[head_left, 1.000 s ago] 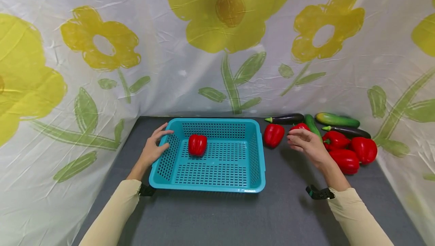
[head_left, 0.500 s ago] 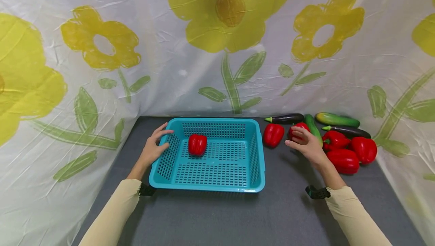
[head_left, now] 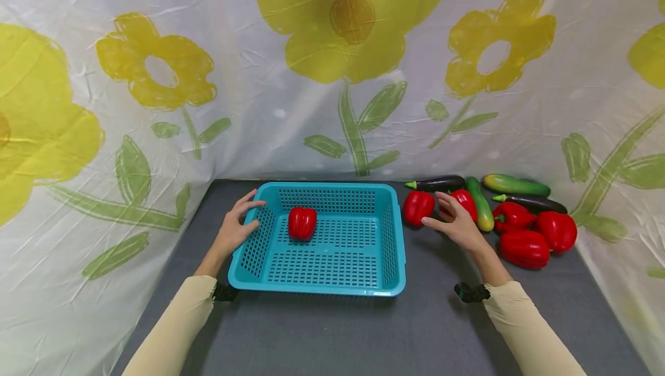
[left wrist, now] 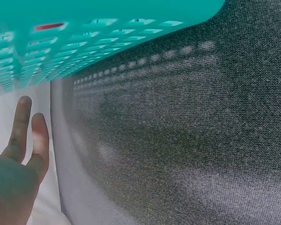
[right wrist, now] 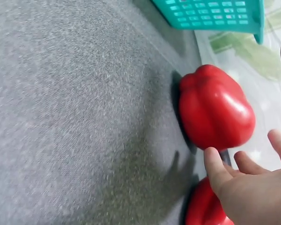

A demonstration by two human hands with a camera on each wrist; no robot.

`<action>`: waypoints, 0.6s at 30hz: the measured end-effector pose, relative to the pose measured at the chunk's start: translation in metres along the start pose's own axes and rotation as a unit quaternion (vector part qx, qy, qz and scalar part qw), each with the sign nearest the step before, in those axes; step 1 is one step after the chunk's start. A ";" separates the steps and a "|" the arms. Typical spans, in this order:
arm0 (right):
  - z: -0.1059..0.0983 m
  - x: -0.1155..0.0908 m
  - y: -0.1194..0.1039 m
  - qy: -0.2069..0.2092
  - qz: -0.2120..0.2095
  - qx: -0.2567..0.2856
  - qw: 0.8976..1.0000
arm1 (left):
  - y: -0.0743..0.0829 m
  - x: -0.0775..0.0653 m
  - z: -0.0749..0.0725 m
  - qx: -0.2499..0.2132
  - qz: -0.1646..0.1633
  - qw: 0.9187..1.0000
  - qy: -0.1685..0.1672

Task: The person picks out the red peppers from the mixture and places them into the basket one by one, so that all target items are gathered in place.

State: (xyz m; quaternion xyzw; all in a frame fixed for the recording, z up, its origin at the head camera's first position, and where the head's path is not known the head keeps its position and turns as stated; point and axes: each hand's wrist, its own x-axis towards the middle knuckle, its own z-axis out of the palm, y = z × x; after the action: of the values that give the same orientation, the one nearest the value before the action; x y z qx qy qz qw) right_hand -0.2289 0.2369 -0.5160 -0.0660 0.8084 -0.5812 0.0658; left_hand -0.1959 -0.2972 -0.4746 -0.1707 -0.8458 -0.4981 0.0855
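A blue-green plastic basket (head_left: pixel 317 291) stands on the dark table with one red bell pepper (head_left: pixel 302 223) inside, toward its back left. My left hand (head_left: pixel 236 227) is at the basket's left rim, thumb and fingers spread. In the left wrist view, two fingers (left wrist: pixel 40 140) show below the basket's perforated side. My right hand (head_left: pixel 457 224), fingers apart and holding nothing, hovers just right of a red bell pepper (head_left: pixel 418 208) beside the basket. The right wrist view puts its thumb tip right at that bell pepper (right wrist: pixel 215 110). Another bell pepper (head_left: pixel 464 203) is partly hidden behind this hand.
At the back right lie an eggplant (head_left: pixel 439 183), a cucumber (head_left: pixel 480 205), a yellow-green cucumber (head_left: pixel 516 185) and a second eggplant (head_left: pixel 535 201). Several more bell peppers (head_left: pixel 525 249) sit at the right. A flower-printed curtain (head_left: pixel 249 133) hangs behind the table (head_left: pixel 332 335).
My right hand has moved left toward the bell pepper beside the basket, its thumb and fingers spreading wider and uncovering more of the cucumber behind. My left hand has stayed at the basket's rim.
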 end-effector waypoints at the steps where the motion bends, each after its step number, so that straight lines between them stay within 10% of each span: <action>1: 0.001 0.002 0.000 0.001 0.003 0.004 1.000 | 0.000 0.000 0.000 0.000 0.001 1.000 0.001; 18: 0.019 0.032 0.007 0.022 0.015 -0.025 0.999 | -0.003 0.000 0.000 0.004 0.008 1.000 0.002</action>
State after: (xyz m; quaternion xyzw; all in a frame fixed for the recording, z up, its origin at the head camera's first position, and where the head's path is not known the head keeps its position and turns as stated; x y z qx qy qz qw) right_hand -0.2575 0.2150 -0.5292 -0.0432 0.8246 -0.5613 0.0552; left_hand -0.1970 -0.2984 -0.4774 -0.1763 -0.8461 -0.4946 0.0915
